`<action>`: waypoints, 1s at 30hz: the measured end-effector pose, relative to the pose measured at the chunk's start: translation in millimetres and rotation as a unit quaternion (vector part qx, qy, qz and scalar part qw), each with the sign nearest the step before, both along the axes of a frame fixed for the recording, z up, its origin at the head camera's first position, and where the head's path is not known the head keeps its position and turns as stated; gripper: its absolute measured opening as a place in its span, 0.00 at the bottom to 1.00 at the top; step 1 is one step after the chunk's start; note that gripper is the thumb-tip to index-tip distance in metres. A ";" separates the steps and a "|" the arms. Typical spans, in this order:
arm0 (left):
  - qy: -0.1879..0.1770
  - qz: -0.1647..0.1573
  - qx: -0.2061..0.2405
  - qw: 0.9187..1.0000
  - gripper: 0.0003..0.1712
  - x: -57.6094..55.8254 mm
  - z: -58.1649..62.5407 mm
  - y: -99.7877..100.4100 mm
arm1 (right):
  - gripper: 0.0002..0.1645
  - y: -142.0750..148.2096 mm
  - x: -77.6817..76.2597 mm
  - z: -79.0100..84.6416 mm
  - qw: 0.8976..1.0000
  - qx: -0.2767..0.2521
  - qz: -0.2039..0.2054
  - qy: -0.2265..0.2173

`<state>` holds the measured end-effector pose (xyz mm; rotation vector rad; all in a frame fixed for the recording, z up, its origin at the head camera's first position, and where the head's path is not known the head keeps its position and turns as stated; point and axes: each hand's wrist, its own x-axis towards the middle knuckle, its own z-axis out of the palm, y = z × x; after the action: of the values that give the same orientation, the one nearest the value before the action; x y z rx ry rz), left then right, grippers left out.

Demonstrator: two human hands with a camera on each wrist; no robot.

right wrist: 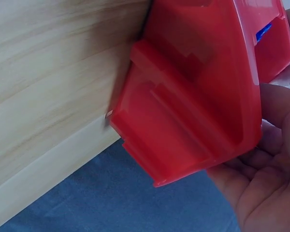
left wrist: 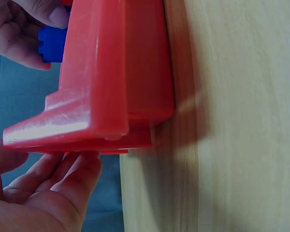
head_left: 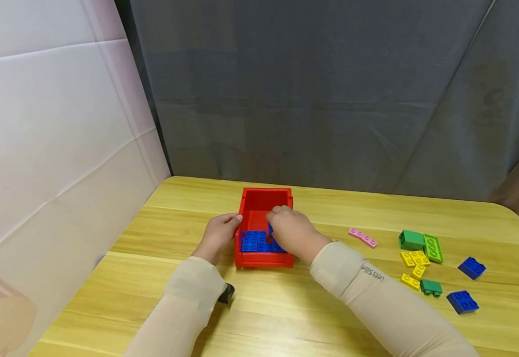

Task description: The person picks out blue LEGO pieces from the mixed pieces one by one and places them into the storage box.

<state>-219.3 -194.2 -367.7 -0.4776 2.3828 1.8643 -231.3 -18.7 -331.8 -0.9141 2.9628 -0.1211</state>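
Note:
A red plastic bin (head_left: 263, 261) stands on the table, with several blue building bricks (head_left: 254, 240) packed at its near end. My left hand (head_left: 218, 234) holds the bin's left wall, thumb over the rim and fingers along the outside. Reaching over the right wall, my right hand (head_left: 294, 232) pinches a blue brick (left wrist: 52, 44) above the bin's inside. In the left wrist view its thumb presses that brick's side. Part of the held brick is hidden behind the fingers in the head view.
To the right lie pink bricks (head_left: 363, 237), a green brick (head_left: 411, 240), a light green plate (head_left: 433, 248), several yellow bricks (head_left: 410, 281), a small dark green brick (head_left: 431, 287) and two loose blue bricks (head_left: 463, 302). A grey curtain (head_left: 286, 99) hangs behind the table.

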 end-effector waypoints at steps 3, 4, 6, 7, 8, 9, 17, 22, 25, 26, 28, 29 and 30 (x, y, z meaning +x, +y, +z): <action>-0.001 0.003 -0.001 1.000 0.24 0.4 -0.1 0.3 | 0.25 -0.7 0.0 -1.2 1.000 0.009 0.002 0.007; -0.003 0.003 -0.001 1.000 0.24 0.4 -0.1 0.2 | 0.24 -0.8 0.1 -1.4 1.000 0.010 0.003 0.009; -0.006 0.003 0.000 1.000 0.24 0.4 0.0 0.1 | 0.24 -1.3 0.7 -1.3 1.000 0.016 0.004 0.011; -0.008 0.003 0.000 1.000 0.24 0.3 0.1 0.1 | 0.24 -1.5 1.0 -1.1 1.000 0.019 0.005 0.011; -0.008 0.003 0.001 1.000 0.24 0.3 0.1 0.1 | 0.24 -1.7 1.3 -0.8 1.000 0.022 0.005 0.011; -0.009 0.002 0.001 1.000 0.24 0.5 0.1 0.0 | 0.24 -1.9 1.5 -0.4 1.000 0.025 0.006 0.012; -0.012 0.000 -0.001 1.000 0.25 0.6 -0.9 -0.3 | 0.18 -3.0 0.6 1.4 0.998 0.052 0.018 0.006; -0.011 0.001 0.000 1.000 0.24 0.3 -1.3 -0.6 | 0.17 -3.9 -1.6 4.1 0.996 0.079 0.027 -0.014; -0.011 0.001 -0.001 1.000 0.25 0.4 -1.0 -0.4 | 0.18 -4.9 -2.9 5.4 0.994 0.102 0.034 -0.021; -0.012 0.001 -0.001 1.000 0.25 0.2 -1.1 -0.3 | 0.18 -5.1 -3.0 5.9 0.993 0.109 0.036 -0.022; -0.013 0.002 -0.001 1.000 0.25 0.2 -0.9 0.1 | 0.18 -5.5 -3.4 6.3 0.991 0.122 0.041 -0.024; -0.014 0.003 -0.001 1.000 0.25 0.3 -0.7 0.3 | 0.18 -5.7 -3.5 6.4 0.991 0.127 0.042 -0.025; -0.014 0.003 -0.001 1.000 0.25 0.5 -0.5 0.4 | 0.18 -5.9 -3.5 6.6 0.990 0.133 0.044 -0.027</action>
<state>-218.9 -193.8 -368.2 -0.5072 2.3694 1.8450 -234.9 -24.6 -325.2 -0.9843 2.7923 0.2418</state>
